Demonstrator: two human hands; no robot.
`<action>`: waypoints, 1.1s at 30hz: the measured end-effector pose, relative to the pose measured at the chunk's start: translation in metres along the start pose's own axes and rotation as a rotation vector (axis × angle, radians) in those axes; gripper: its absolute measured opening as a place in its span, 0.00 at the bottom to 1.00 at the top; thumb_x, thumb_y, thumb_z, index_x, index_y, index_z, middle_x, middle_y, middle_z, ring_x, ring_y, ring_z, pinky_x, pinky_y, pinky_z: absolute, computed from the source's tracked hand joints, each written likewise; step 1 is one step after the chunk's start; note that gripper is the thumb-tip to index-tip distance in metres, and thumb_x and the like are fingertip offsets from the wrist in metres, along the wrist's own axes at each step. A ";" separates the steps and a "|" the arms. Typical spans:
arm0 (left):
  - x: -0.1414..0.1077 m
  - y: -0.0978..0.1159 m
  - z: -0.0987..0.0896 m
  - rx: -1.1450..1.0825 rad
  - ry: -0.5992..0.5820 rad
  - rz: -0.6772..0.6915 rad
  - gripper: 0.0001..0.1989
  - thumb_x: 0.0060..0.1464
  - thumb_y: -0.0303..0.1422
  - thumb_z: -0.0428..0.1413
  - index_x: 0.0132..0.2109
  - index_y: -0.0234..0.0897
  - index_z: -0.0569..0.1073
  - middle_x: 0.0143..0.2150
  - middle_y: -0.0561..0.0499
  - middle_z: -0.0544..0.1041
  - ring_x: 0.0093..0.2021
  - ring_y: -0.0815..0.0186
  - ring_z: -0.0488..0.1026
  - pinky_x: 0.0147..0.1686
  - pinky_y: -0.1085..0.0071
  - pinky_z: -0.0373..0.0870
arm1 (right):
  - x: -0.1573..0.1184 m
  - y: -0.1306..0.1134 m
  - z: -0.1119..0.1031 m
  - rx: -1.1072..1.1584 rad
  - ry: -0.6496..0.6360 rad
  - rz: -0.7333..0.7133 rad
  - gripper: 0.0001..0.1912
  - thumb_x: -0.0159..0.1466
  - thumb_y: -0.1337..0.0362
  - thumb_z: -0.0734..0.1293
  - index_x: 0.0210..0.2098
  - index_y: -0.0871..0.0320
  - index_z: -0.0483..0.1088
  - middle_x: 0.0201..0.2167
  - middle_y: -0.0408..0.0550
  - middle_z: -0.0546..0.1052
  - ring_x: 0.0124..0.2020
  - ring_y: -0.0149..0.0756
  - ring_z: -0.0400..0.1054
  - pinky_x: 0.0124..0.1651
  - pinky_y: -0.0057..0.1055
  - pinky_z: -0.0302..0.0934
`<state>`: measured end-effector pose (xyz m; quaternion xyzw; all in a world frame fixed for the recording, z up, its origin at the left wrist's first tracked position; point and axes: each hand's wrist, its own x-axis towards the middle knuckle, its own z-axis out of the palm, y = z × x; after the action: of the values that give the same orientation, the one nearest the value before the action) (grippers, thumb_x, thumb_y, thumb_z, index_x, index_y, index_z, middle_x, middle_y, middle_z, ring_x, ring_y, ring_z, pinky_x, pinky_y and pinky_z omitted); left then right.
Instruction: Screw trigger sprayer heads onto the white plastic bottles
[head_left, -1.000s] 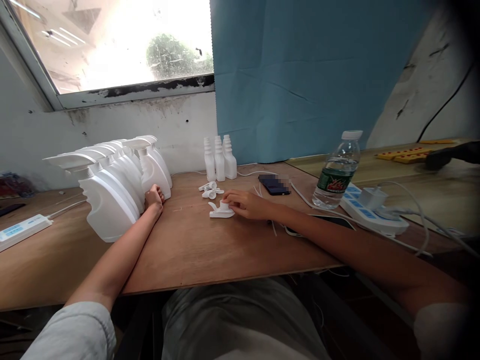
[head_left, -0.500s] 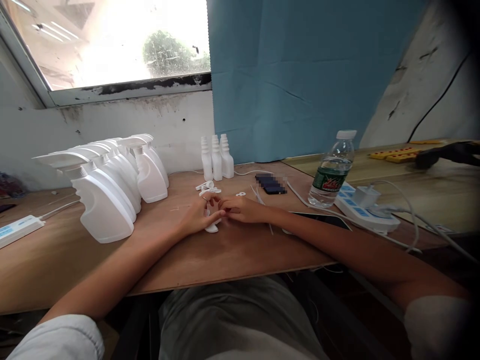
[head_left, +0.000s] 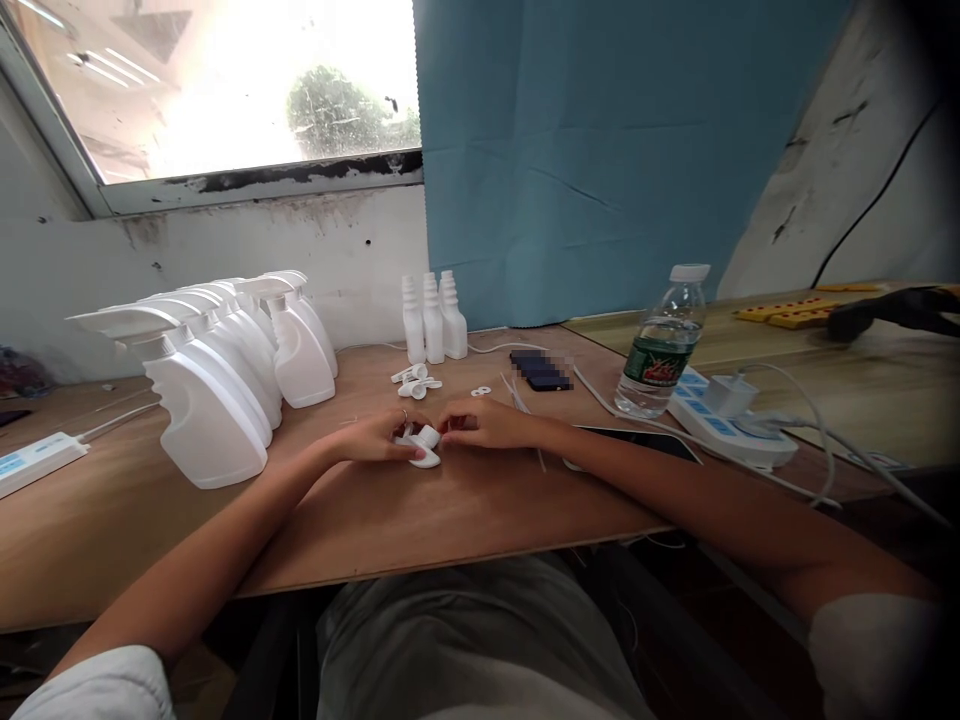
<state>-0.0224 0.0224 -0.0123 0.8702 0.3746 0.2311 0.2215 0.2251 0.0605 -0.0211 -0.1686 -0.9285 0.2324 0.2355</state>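
Note:
My left hand (head_left: 373,438) is closed around a white spray-bottle head (head_left: 427,459) low over the table, its thumb lying along the near side. Just to the right is my right hand (head_left: 489,424), fingers curled together close to the head; whatever they may hold is hidden. Beyond the hands lie several small white sprayer parts (head_left: 411,388) in a loose pile. Small white rings (head_left: 481,391) rest behind my right hand, and thin white tubes (head_left: 516,394) lie to its right.
White spray bottles (head_left: 214,420) stand in a row at left, with small white bottles (head_left: 435,335) by the wall. At right are a phone (head_left: 541,370), a water bottle (head_left: 661,345), a power strip (head_left: 731,425) with cables, and a dark flat device (head_left: 645,440) under my right forearm.
My left hand has drawn back left and down with the spray-bottle head, opening a small gap between the hands. The pile of parts behind is more exposed. My right hand has barely moved.

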 end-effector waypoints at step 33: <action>0.008 0.004 0.032 0.307 0.259 -0.089 0.17 0.50 0.44 0.64 0.43 0.43 0.71 0.35 0.54 0.77 0.30 0.64 0.73 0.31 0.70 0.63 | 0.000 0.013 -0.031 -0.112 0.254 -0.093 0.14 0.66 0.57 0.65 0.47 0.58 0.73 0.40 0.49 0.79 0.41 0.37 0.73 0.46 0.33 0.66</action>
<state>0.0034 0.0193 -0.0337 0.8394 0.4687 0.2712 0.0464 0.2442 0.0826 -0.0035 -0.1664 -0.9096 0.1459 0.3517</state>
